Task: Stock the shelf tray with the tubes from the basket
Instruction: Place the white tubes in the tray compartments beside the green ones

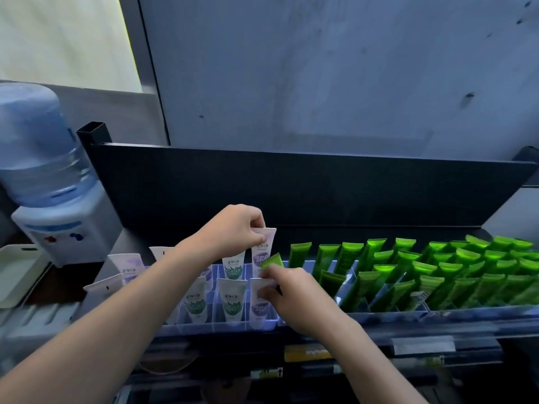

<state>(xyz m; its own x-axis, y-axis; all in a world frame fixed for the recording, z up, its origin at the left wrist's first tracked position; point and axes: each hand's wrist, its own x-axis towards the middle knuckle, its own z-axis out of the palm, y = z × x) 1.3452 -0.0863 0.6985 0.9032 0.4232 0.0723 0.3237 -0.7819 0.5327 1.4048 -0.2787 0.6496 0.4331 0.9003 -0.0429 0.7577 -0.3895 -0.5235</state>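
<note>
My left hand (233, 228) pinches the top edge of a white tube with a purple label (264, 252), which stands upright in the back row of the clear divided shelf tray (379, 316). My right hand (291, 295) holds a small green tube (272, 262) just right of that white tube, its fingers also touching a white and purple tube in the front row (259, 310). More white tubes with green or purple labels (232, 301) fill the left slots. Several green tubes (437, 272) fill the right slots. No basket is in view.
A water dispenser with a blue bottle (43, 170) stands at the left. A white bin (17, 272) sits beside it. The black shelf back panel (291, 185) rises behind the tray. Lower shelves with price labels (423, 345) lie below.
</note>
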